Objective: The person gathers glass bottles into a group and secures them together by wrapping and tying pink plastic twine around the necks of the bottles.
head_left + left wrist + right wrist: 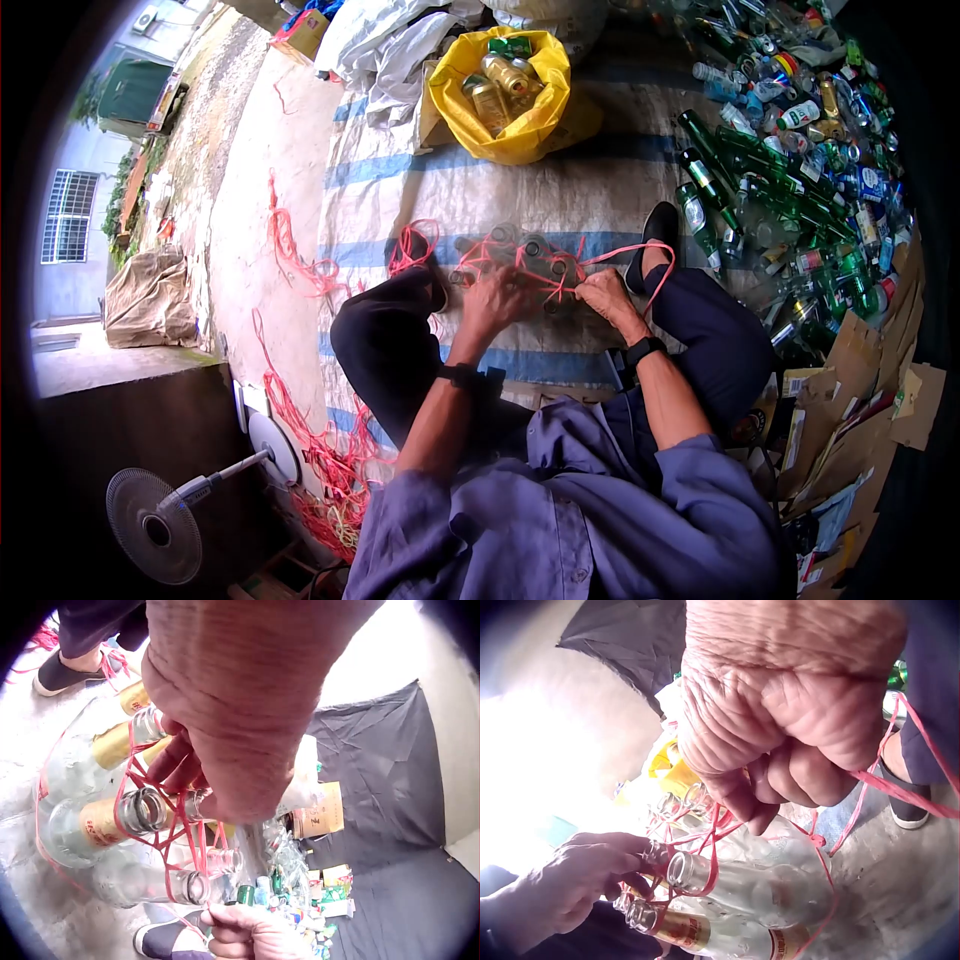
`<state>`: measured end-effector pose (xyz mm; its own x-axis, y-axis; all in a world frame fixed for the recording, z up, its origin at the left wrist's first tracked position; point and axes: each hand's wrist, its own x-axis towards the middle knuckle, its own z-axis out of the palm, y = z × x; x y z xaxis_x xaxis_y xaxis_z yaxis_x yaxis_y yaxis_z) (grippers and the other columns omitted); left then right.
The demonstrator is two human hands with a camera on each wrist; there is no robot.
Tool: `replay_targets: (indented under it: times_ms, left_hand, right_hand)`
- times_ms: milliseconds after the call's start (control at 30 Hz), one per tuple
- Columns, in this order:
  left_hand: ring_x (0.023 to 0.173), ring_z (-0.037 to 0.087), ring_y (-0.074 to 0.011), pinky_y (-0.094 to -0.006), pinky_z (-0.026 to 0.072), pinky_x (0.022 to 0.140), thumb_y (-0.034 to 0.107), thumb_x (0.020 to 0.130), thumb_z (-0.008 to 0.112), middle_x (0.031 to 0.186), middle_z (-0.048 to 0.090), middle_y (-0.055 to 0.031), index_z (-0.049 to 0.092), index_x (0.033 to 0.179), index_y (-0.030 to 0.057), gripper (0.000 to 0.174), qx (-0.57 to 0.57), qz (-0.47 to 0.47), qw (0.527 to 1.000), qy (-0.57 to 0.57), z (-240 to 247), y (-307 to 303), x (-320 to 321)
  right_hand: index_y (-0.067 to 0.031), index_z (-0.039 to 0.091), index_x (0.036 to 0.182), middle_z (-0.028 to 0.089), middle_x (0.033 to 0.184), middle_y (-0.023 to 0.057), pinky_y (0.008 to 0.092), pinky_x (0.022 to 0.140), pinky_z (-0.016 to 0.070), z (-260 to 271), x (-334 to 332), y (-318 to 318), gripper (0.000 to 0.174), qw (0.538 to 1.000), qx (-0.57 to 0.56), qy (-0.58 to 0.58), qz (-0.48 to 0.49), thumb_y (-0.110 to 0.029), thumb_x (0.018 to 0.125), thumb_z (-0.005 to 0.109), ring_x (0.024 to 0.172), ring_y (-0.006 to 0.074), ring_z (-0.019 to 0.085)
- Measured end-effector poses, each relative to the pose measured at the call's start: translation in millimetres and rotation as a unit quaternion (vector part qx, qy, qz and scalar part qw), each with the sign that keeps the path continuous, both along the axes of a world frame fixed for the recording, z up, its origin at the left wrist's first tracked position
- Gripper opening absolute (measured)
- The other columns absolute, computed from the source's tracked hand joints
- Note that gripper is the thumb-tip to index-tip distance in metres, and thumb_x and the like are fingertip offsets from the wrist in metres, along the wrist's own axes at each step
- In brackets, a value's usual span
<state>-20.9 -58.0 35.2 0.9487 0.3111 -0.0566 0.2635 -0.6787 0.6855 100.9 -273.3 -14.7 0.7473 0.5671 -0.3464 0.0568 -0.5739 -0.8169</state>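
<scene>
Several clear glass bottles [75, 832] stand in a cluster on the striped sheet, with pink plastic string [184, 832] looped and crossed round their necks. My left hand [497, 300] is at the near left of the cluster, its fingers curled among the necks and gripping one beside the string; the palm side is partly hidden. At the right of the bundle, my right hand [608, 297] pinches the string between thumb and curled fingers. From that fist a loose length of string [904, 799] trails off to the right. Gold labels [686, 930] show on some bottles.
A yellow bag [540, 130] of cans stands ahead. Green bottles [735, 180] and cans are heaped at the right, above flattened cardboard [835, 400]. Tangled pink string [320, 450] lies at the left near a fan [155, 525]. Both legs flank the bundle.
</scene>
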Motion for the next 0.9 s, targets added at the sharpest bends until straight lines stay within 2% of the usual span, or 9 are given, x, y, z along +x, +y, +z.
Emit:
replay_targets:
  times_ms: [67,100,200,533,733,800,833,867,900]
  left_hand:
    - [0.091,0.065,-0.0346,-0.0474,0.0492,0.079,0.037,0.079,0.069,0.094,0.07,-0.0099,0.06,0.111,0.0092,0.044,0.063,-0.079,0.993,-0.052,18.0,-6.6,-1.5]
    - [0.105,0.058,-0.0345,-0.0477,0.0445,0.087,0.036,0.074,0.073,0.107,0.067,-0.0107,0.057,0.116,0.0083,0.054,0.085,-0.1,0.991,-0.039,26.2,-10.7,-7.5]
    - [0.118,0.049,-0.0366,-0.0478,0.0411,0.091,0.034,0.073,0.075,0.123,0.059,-0.0147,0.055,0.122,0.0091,0.058,0.163,-0.058,0.985,-0.024,16.6,-18.6,-21.1]
    - [0.124,0.044,-0.0376,-0.0469,0.0395,0.098,0.036,0.075,0.077,0.128,0.055,-0.0162,0.064,0.113,0.0089,0.049,0.168,-0.037,0.983,-0.068,-3.9,-13.8,-36.2]
    - [0.132,0.039,-0.0378,-0.0515,0.034,0.104,0.039,0.074,0.078,0.134,0.052,-0.0158,0.065,0.115,0.0093,0.052,0.217,-0.028,0.976,0.011,11.1,-2.4,-49.4]
    - [0.134,0.037,-0.0372,-0.0527,0.0307,0.106,0.041,0.072,0.079,0.138,0.048,-0.0176,0.065,0.117,0.0088,0.057,0.234,0.008,0.972,0.018,17.8,0.6,-54.6]
    - [0.133,0.037,-0.0422,-0.0519,0.0344,0.105,0.04,0.069,0.083,0.143,0.042,-0.0221,0.054,0.131,0.0076,0.076,0.25,0.036,0.968,-0.001,17.9,1.2,-56.3]
    - [0.133,0.037,-0.0422,-0.0519,0.0344,0.105,0.04,0.069,0.083,0.143,0.042,-0.0221,0.054,0.131,0.0076,0.076,0.25,0.037,0.967,0.001,17.5,-0.6,-58.3]
    - [0.13,0.042,-0.0431,-0.05,0.0375,0.103,0.034,0.068,0.085,0.141,0.044,-0.0243,0.045,0.138,0.0055,0.085,0.178,0.094,0.979,0.002,16.5,-4.0,-58.8]
  right_hand:
    - [0.005,0.067,0.067,0.059,0.056,0.0158,0.0371,0.058,0.047,4.6,-1.4,-0.2,0.026,1.0,0.0,0.006,-0.012,-0.021,0.068,0.069,0.056,0.0198,0.059]
    - [0.0049,0.067,0.067,0.058,0.056,0.0157,0.0375,0.057,0.0467,6.9,-1.6,0.3,0.028,1.0,0.001,0.013,-0.024,-0.023,0.07,0.07,0.055,0.0195,0.059]
    - [0.004,0.067,0.068,0.058,0.056,0.016,0.037,0.057,0.0468,6.0,-2.9,0.3,0.036,0.999,-0.002,0.027,-0.025,-0.031,0.074,0.069,0.054,0.0202,0.059]
    - [0.0008,0.068,0.066,0.063,0.058,0.0131,0.0377,0.059,0.0485,19.4,-8.4,5.2,0.034,0.998,-0.037,-0.038,0.033,-0.032,0.076,0.066,0.056,0.0221,0.063]
    - [0.0019,0.064,0.064,0.059,0.062,0.0234,0.0435,0.062,0.0505,40.5,-37.2,20.0,0.03,0.993,-0.031,-0.091,0.074,-0.026,0.075,0.06,0.06,0.0372,0.063]
    - [0.0022,0.063,0.064,0.057,0.064,0.0266,0.0466,0.063,0.0501,19.2,-45.2,23.2,0.03,0.988,-0.025,-0.123,0.094,-0.026,0.075,0.059,0.063,0.0418,0.061]
    - [0.0021,0.063,0.064,0.059,0.066,0.0265,0.048,0.065,0.0502,22.6,-45.7,23.3,0.031,0.987,-0.026,-0.119,0.108,-0.026,0.074,0.059,0.064,0.0428,0.061]
    - [0.0021,0.063,0.064,0.059,0.066,0.0265,0.048,0.065,0.0502,21.0,-46.3,24.4,0.031,0.987,-0.025,-0.118,0.11,-0.026,0.074,0.059,0.064,0.0428,0.061]
    - [0.0021,0.063,0.064,0.059,0.067,0.0267,0.0484,0.066,0.0507,20.8,-46.2,25.5,0.03,0.986,-0.018,-0.124,0.106,-0.026,0.074,0.059,0.065,0.0431,0.061]
